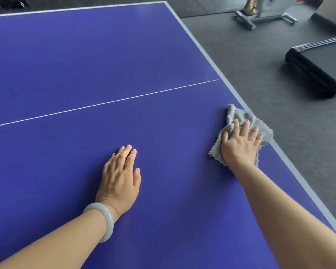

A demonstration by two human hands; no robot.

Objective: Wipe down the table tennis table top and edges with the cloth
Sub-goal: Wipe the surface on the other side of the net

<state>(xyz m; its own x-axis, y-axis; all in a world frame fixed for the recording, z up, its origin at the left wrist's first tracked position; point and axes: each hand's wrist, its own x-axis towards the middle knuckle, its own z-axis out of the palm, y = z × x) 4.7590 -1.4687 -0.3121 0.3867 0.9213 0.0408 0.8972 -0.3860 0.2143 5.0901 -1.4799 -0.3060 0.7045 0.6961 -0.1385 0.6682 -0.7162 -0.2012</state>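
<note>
— Grey cloth (241, 115): where is it found?
— At the right edge of the blue tabletop (66, 65), pressed flat under the right hand (239, 147), fingers spread straight.
— And the left hand (120, 178)?
— Laid flat on the tabletop, nothing held.

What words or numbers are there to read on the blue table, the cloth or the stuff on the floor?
No text can be read anywhere.
table tennis table: only white lines, no writing.
cloth: plain grey.
black machine on the floor: pale patch at its corner, too blurred to read.
</note>
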